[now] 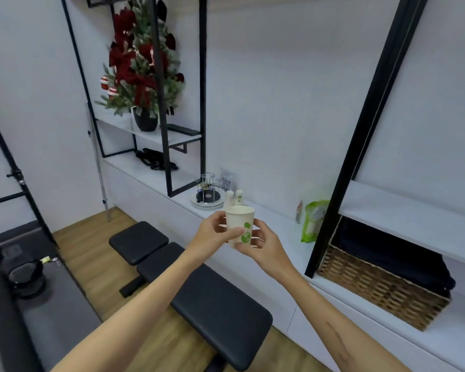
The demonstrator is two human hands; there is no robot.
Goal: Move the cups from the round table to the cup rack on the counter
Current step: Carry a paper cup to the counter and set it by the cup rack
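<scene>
A white paper cup (239,221) with a green leaf print stands upright in the air, held from both sides. My left hand (212,232) grips its left wall and my right hand (261,244) wraps its base and right side. Beyond it, on the white counter (277,224), the wire cup rack (207,193) stands on a round plate. Two more white cups (234,197) sit upside down just right of the rack. The round table is out of view.
A black padded bench (199,285) lies between me and the counter. A green bag (313,221) stands on the counter to the right, a wicker basket (381,288) further right. Black shelf frames hold a decorated small tree (142,65). Gym equipment sits at the left.
</scene>
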